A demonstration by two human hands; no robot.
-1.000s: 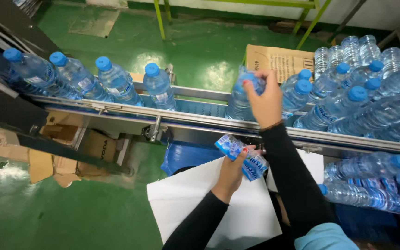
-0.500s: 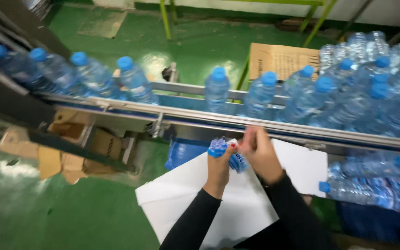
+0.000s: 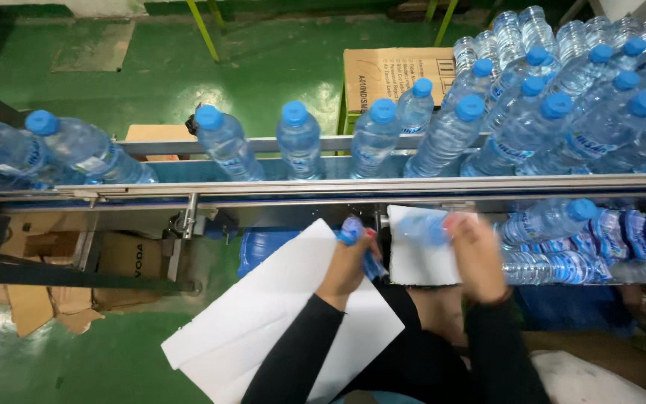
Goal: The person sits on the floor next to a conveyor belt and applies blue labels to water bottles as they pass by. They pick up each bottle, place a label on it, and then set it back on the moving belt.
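My left hand (image 3: pixel 349 262) is closed around a bunch of blue plastic labels (image 3: pixel 362 247) just below the conveyor rail (image 3: pixel 323 188). My right hand (image 3: pixel 476 254) sits a little to the right and pinches one blurred blue label (image 3: pixel 424 228) in front of a white sheet (image 3: pixel 413 258). Both arms wear black sleeves. Clear water bottles with blue caps (image 3: pixel 298 142) stand in a row on the conveyor above my hands, and they crowd together at the right (image 3: pixel 555 112).
A large white sheet (image 3: pixel 278 322) lies over my lap. More bottles (image 3: pixel 555 224) lie stacked under the rail at right. Cardboard boxes sit on the green floor beyond the conveyor (image 3: pixel 383 71) and lower left (image 3: pixel 61 277).
My right hand came down from a bottle on the conveyor to the labels held by my left hand, then drew one label off to the right. The bottles moved along the line.
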